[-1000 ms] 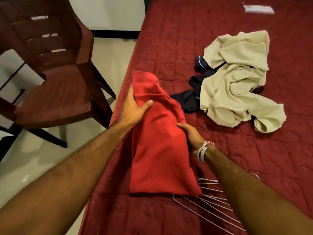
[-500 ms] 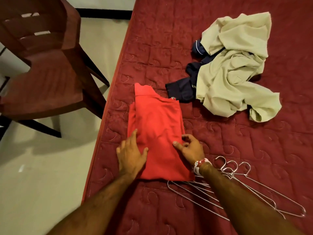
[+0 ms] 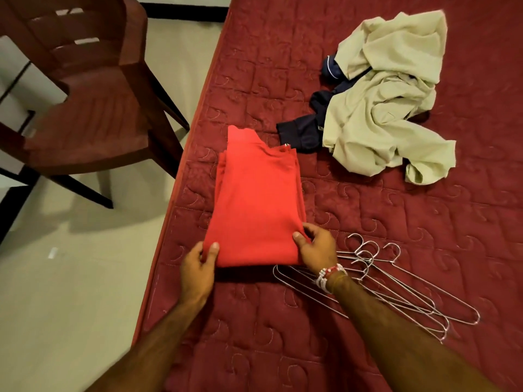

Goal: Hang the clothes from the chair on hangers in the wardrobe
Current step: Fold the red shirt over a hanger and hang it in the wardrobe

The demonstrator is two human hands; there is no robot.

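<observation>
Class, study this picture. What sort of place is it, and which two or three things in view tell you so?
Probably a bedroom: a quilted maroon mattress with a folded red garment, a crumpled cream garment and wire hangers lying on it, and a brown chair standing beside it.

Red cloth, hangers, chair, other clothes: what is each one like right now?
Red cloth: folded, flat on the bed.
Left hand: pinches its near left corner.
Right hand: pinches its near right corner.
Hangers: bare, piled flat beside it.
Beige garment: crumpled on the bed.
Dark blue garment: crumpled, partly under the beige one.
Chair: upright beside the bed.
</observation>
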